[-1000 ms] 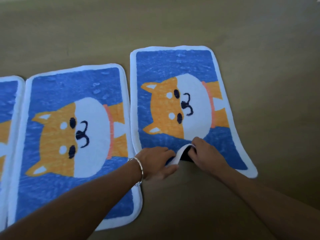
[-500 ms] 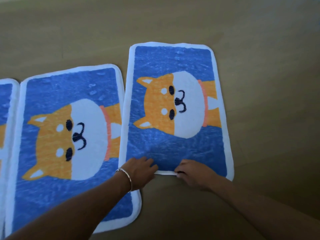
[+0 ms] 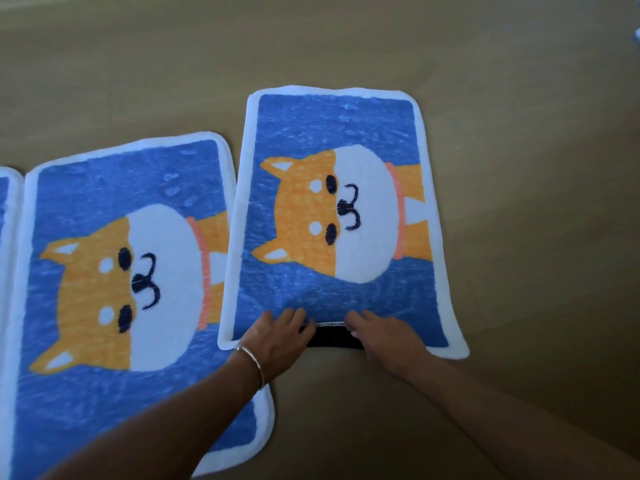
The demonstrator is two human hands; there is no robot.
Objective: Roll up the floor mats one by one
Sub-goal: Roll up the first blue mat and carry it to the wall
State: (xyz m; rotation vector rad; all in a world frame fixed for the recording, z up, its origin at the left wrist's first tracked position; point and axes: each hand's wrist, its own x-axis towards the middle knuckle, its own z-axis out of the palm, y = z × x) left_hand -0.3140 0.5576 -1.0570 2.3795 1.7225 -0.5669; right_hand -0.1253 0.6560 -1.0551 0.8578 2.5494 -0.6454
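Note:
Three blue floor mats with an orange and white dog face and white borders lie on the floor. The right mat (image 3: 339, 126) has the middle of its near edge folded over, and a strip of its dark underside (image 3: 330, 337) shows there. My left hand (image 3: 277, 337), with a bracelet on the wrist, presses on that fold from the left. To the right of the fold, my right hand (image 3: 384, 337) grips the edge. The middle mat (image 3: 114, 209) lies flat beside it. Only a sliver of the third mat (image 3: 5, 202) shows at the left edge.
The brown floor (image 3: 519, 168) stretches around the mats. A small pale object (image 3: 636, 35) peeks in at the far right edge. The right mat's left border lies against the middle mat's right edge.
The right mat's near edge lay flat half a second ago; now its middle is turned over again, showing the dark back. Both hands stay at that edge.

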